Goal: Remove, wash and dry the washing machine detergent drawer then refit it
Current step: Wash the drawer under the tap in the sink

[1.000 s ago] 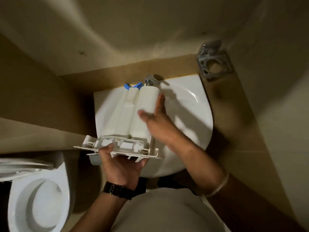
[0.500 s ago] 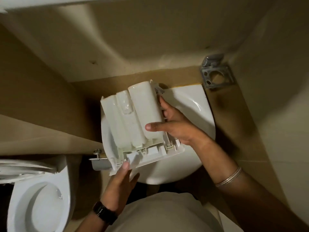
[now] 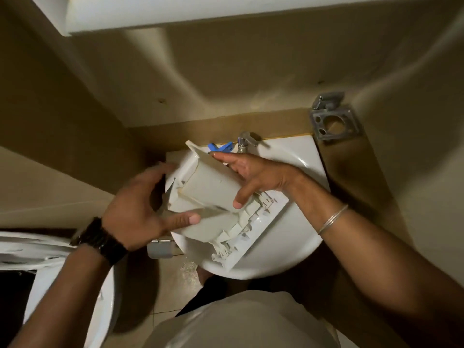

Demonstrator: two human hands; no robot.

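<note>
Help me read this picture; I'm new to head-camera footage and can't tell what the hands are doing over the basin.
The single view comes from a camera worn on the person's head, looking down, so the arms enter from the bottom of the picture and the wide lens bends the walls. The white bowl is a small wash basin, with a metal tap at its back edge. Over it the person holds a white plastic detergent drawer from a washing machine, underside up and tilted. The right hand, on the arm with a thin bangle, grips the drawer with fingers and thumb curled round it. The left hand, above a dark wristwatch, is blurred; its thumb touches the drawer's near edge, fingers spread. At the lower left is a toilet. A metal holder is fixed to the wall at the upper right.
</note>
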